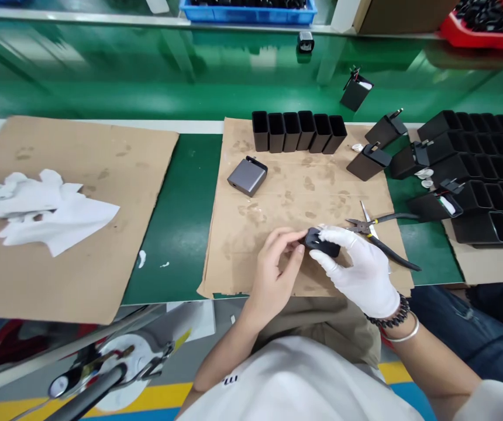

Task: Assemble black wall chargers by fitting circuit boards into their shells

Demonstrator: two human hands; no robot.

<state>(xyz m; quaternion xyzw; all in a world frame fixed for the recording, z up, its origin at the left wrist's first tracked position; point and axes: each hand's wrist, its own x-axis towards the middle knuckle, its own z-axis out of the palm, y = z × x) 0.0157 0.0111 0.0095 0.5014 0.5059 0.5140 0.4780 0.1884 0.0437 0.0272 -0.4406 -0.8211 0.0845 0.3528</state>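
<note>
A small black power adapter housing (323, 243) is held low over the cardboard mat, between both hands. My bare left hand (278, 266) pinches its left end with thumb and fingertips. In a white glove, my right hand (359, 266) grips its other side, and the glove's fingers partly cover the top. Just beyond the glove lie pliers (368, 225) with black-and-yellow handles, across the mat's right edge. A grey power adapter (248, 175) rests farther up the mat. Behind it stands a row of several open black casings (292, 133).
Several black adapters (368, 161) with plug pins sit to the right, beside rows of stacked black casings (471, 166). White cloths (45, 207) lie on the left cardboard (137, 158). A blue tray (251, 14) and a red bin (483, 36) stand at the back.
</note>
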